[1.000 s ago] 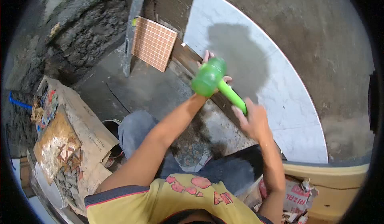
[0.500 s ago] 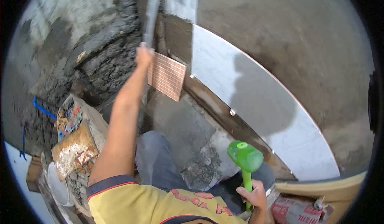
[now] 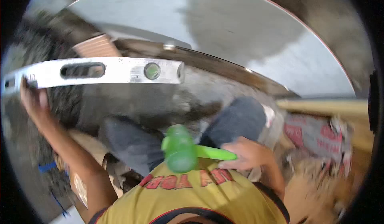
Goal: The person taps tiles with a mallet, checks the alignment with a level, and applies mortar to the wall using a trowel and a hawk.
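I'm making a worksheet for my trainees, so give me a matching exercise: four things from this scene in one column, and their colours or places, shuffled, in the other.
Things
1. Spirit level
2. Mallet
3. Curved-edge panel
4. Printed sack

Colours or places
A. White, with a large darker patch
B. Held in the right hand, in front of the yellow shirt
C. Grey with red, on the person's right side
D. Held out to the side in the left hand

Right pairs: 1-D, 2-B, 3-A, 4-C
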A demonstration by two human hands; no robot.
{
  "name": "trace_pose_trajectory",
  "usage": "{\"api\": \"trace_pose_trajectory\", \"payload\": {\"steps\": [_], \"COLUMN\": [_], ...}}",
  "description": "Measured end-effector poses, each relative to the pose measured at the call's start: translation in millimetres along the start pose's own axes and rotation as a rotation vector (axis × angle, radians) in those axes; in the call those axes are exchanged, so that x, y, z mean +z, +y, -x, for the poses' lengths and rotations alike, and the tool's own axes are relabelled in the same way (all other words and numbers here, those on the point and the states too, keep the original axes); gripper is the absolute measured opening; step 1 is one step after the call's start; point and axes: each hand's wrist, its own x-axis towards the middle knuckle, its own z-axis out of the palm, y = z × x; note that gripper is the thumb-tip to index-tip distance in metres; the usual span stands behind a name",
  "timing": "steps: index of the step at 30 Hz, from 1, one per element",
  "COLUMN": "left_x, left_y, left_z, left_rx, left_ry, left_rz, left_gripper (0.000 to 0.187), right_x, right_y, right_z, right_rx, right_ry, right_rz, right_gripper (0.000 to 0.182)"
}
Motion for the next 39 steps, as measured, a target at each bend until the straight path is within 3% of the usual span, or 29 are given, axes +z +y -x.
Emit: {"api": "trace_pose_trajectory", "payload": {"steps": [1, 3, 5, 7, 9, 11, 13, 16, 23, 32, 39], "left_x": [30.3, 62.5, 102.0, 162.0, 222.1, 232.5, 279.2, 319.9, 343.8, 350.9, 350.3], "left_y": [-22.4, -85.4, -131.7, -163.0, -174.5, -211.3, -210.7, -219.1, -246.7, -256.1, -251.3], "left_z": [42.7, 92.6, 148.3, 213.9, 251.3, 271.9, 305.3, 317.8, 311.3, 307.9, 306.3], "left_rx": [-0.110, -0.180, -0.335, -0.347, -0.573, -0.693, -0.760, -0.780, -0.805, -0.814, -0.838], "left_ry": [-0.098, 0.037, -0.031, -0.069, -0.099, -0.430, -0.279, -0.176, -0.168, -0.151, -0.160], "left_rz": [0.042, -0.057, -0.006, 0.020, 0.184, 0.430, 0.257, 0.305, 0.294, 0.288, 0.275], "left_gripper": [0.039, 0.039, 0.039, 0.035, 0.029, 0.027, 0.031, 0.037, 0.039, 0.045, 0.047], "right_x": [4.6, 10.3, 8.8, 1.0, 2.1, 5.8, 3.9, -2.0, -11.2, -4.5, -14.2], "right_y": [5.2, 2.0, 2.0, -3.5, 10.2, 17.2, 25.3, 26.2, 21.8, 36.5, 38.6], "right_z": [9.2, 20.0, 34.2, 46.8, 50.9, 57.8, 56.3, 54.4, 51.8, 54.4, 55.0], "right_rx": [-0.001, 0.054, 0.102, 0.162, 0.156, 0.140, 0.098, 0.088, 0.250, 0.120, 0.171], "right_ry": [0.007, 0.050, 0.093, 0.122, 0.192, 0.230, 0.216, 0.251, 0.209, 0.317, 0.225], "right_rz": [0.029, 0.011, -0.001, -0.006, 0.026, 0.009, -0.056, -0.003, 0.015, -0.015, -0.056], "right_gripper": [0.042, 0.042, 0.042, 0.042, 0.039, 0.037, 0.035, 0.034, 0.032, 0.032, 0.033]}}
